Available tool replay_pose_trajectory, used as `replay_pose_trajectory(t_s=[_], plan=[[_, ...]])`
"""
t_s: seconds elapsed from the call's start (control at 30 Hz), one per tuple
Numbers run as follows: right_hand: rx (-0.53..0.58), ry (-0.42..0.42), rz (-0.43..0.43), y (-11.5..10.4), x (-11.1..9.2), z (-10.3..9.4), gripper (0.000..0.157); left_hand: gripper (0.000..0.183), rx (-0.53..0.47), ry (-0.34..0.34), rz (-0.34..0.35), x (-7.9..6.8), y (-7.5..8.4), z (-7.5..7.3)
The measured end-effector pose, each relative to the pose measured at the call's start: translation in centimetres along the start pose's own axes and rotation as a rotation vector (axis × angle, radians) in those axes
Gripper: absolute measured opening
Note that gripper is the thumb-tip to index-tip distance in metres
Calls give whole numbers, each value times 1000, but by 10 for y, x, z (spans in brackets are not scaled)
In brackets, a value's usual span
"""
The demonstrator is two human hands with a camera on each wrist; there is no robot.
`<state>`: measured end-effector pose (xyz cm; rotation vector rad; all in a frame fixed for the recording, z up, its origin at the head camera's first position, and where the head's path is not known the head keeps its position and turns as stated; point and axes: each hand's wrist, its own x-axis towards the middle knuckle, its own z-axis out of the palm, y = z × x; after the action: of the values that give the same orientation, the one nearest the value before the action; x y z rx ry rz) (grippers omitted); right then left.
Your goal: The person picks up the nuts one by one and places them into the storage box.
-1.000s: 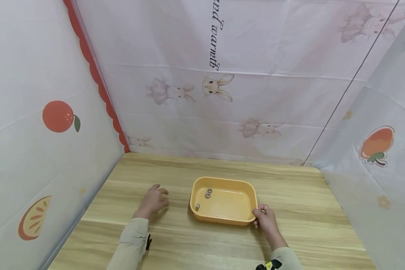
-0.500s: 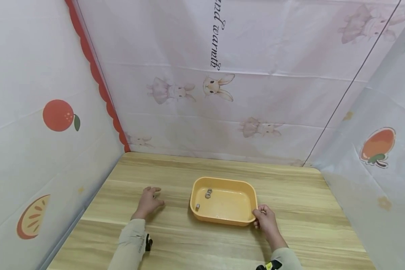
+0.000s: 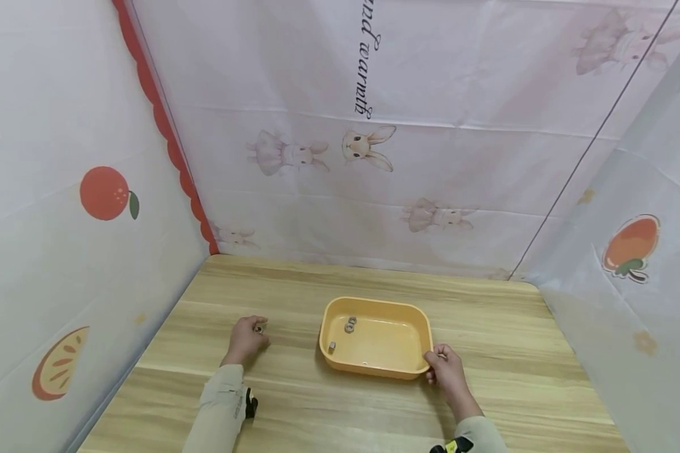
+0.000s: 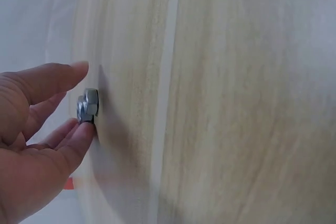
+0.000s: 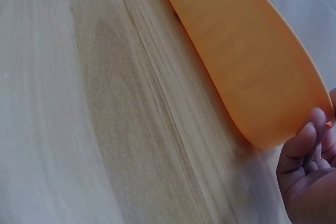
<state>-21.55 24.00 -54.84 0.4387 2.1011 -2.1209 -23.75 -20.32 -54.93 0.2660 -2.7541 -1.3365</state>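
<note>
My left hand (image 3: 245, 340) is low at the left of the table, thumb and fingers curved around metal hex nuts (image 4: 90, 101). In the left wrist view the thumb tip lies right at the nuts' lower side, while a gap shows between them and the index finger above. At the near right corner of a yellow-orange rectangular tray (image 3: 374, 371), my right hand (image 3: 446, 372) pinches the rim between thumb and fingers. Inside the tray, two nuts (image 3: 349, 327) lie close together toward the back left, and a single nut (image 3: 332, 346) sits by the left wall.
The wooden table (image 3: 328, 415) is bounded by printed cloth behind (image 3: 317, 214) and on both sides. Bare wood lies between my left hand and the tray.
My left hand has shifted a little left and its thumb and fingers have drawn in around the nuts, which now show between them. The right hand and the tray have stayed put.
</note>
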Motion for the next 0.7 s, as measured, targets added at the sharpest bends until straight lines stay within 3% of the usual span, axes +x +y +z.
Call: replay_pose_trajectory(t_s=[0.17,0.33,0.53,0.7], plan=[[-1,0,3,-1,0,0,17,46,-44,40,-43,2,-7,-1],[7,3,-4,1,1,1,17,44,-91,32,-108,-2,-9,-7],[14,13,-6,4,2,1,17,45,-115,-10,-113,-5,-13,-15],[12,13,-10,5,1,1,16,41,-233,-81,-112,-1,-30,-23]])
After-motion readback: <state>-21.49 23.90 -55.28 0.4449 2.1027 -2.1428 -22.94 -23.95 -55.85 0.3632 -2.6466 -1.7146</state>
